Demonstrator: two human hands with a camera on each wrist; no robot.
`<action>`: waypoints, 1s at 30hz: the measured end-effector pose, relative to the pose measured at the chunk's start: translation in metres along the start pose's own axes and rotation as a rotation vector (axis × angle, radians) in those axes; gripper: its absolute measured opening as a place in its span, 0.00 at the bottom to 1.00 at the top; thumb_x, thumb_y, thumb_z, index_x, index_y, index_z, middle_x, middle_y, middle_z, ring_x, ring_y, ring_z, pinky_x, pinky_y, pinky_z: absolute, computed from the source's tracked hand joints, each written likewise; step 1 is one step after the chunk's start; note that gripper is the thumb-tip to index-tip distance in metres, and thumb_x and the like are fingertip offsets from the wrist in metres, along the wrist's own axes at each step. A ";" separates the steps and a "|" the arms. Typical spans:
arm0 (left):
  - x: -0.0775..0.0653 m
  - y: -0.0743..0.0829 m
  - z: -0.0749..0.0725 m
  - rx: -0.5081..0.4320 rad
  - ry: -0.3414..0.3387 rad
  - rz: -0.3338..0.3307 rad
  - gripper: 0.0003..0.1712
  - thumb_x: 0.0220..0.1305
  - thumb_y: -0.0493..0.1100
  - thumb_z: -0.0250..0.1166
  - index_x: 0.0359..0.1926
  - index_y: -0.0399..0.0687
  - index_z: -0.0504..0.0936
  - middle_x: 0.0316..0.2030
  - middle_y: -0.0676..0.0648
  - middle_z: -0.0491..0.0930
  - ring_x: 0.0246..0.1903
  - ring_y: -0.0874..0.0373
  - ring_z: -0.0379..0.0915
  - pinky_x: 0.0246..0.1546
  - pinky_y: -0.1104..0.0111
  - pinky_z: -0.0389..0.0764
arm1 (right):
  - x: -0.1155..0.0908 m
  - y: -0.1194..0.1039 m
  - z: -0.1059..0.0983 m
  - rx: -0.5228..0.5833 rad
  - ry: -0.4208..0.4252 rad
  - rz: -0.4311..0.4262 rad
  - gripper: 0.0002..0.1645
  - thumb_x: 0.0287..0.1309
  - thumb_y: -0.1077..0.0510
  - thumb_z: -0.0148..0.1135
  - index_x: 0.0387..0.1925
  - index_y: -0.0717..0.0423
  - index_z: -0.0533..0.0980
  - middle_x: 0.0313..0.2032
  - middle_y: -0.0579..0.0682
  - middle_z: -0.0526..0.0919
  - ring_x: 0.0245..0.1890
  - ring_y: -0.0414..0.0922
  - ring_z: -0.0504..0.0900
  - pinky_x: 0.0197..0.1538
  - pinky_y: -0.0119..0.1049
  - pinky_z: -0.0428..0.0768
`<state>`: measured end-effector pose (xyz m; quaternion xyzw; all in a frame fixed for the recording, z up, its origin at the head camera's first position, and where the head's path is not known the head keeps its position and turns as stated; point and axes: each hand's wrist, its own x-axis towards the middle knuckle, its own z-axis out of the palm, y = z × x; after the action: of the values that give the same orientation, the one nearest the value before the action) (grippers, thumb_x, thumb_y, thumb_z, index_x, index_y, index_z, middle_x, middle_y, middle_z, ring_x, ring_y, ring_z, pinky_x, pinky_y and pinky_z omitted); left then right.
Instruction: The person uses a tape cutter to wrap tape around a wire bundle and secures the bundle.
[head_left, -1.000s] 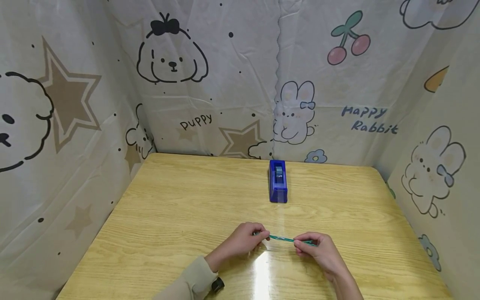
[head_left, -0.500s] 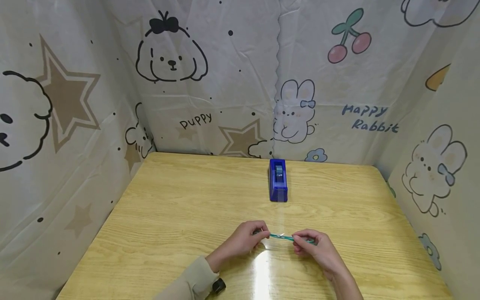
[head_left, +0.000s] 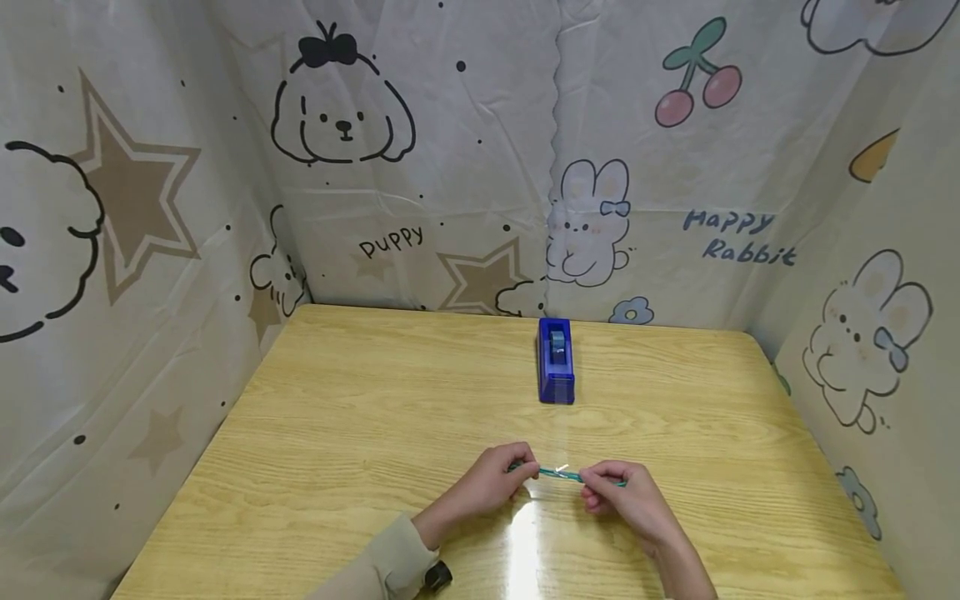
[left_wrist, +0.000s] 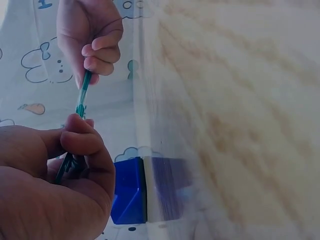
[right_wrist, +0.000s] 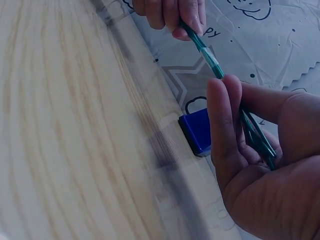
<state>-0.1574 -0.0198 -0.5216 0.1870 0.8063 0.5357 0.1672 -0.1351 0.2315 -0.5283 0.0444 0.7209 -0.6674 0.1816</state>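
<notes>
A thin green bundle of cord-like strands (head_left: 550, 472) stretches between the two hands, over the front middle of the table. My left hand (head_left: 497, 479) pinches one end between thumb and fingers. Farther right, my right hand (head_left: 630, 493) pinches the other side, and loose green strands (right_wrist: 259, 140) show inside its palm in the right wrist view. Shiny clear tape (right_wrist: 209, 56) lies around the middle of the bundle, between the hands. In the left wrist view, the left fingers partly cover the strands (left_wrist: 64, 167).
A blue tape dispenser (head_left: 557, 387) with a roll in it stands beyond the hands, toward the back of the wooden table (head_left: 360, 392). Printed cloth (head_left: 465, 167) hangs behind the table and at both sides. A dark object (head_left: 438, 575) sits by the left cuff.
My right hand has shifted slightly left along the green bundle, toward the left hand. The tape now catches the light as a bright raised flap. The left hand stays nearly still.
</notes>
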 end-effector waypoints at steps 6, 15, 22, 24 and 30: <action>0.001 -0.001 -0.001 -0.023 -0.014 -0.017 0.15 0.80 0.45 0.57 0.38 0.43 0.83 0.26 0.36 0.79 0.19 0.62 0.70 0.22 0.74 0.70 | -0.002 0.000 -0.002 0.006 -0.004 -0.021 0.20 0.69 0.58 0.67 0.48 0.76 0.81 0.32 0.52 0.88 0.30 0.41 0.88 0.40 0.36 0.88; 0.005 -0.007 -0.003 -0.088 -0.024 -0.087 0.23 0.81 0.50 0.56 0.37 0.38 0.87 0.26 0.35 0.82 0.19 0.59 0.70 0.21 0.73 0.71 | -0.001 -0.001 -0.002 0.045 0.010 -0.033 0.18 0.67 0.62 0.69 0.48 0.77 0.81 0.34 0.55 0.89 0.35 0.43 0.90 0.44 0.38 0.88; 0.005 -0.005 -0.002 -0.055 -0.004 -0.048 0.17 0.80 0.45 0.57 0.35 0.44 0.86 0.27 0.31 0.78 0.19 0.64 0.65 0.21 0.74 0.68 | 0.001 0.001 -0.003 0.061 0.018 -0.029 0.19 0.65 0.64 0.70 0.51 0.77 0.80 0.36 0.55 0.89 0.36 0.43 0.89 0.45 0.37 0.88; 0.005 -0.005 -0.002 -0.044 0.002 -0.040 0.16 0.80 0.45 0.57 0.36 0.44 0.86 0.27 0.30 0.78 0.18 0.64 0.64 0.21 0.74 0.67 | 0.001 0.001 -0.003 0.060 0.019 -0.035 0.20 0.65 0.64 0.70 0.51 0.77 0.80 0.36 0.55 0.89 0.36 0.43 0.90 0.44 0.37 0.88; 0.005 -0.006 -0.002 -0.037 0.014 -0.030 0.16 0.80 0.44 0.57 0.35 0.43 0.85 0.24 0.34 0.76 0.19 0.64 0.65 0.22 0.74 0.68 | 0.002 0.000 -0.002 0.047 0.021 -0.026 0.20 0.66 0.61 0.70 0.51 0.76 0.80 0.36 0.55 0.89 0.36 0.43 0.89 0.44 0.37 0.88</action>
<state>-0.1635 -0.0214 -0.5271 0.1679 0.8001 0.5494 0.1729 -0.1378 0.2330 -0.5288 0.0462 0.7075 -0.6858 0.1642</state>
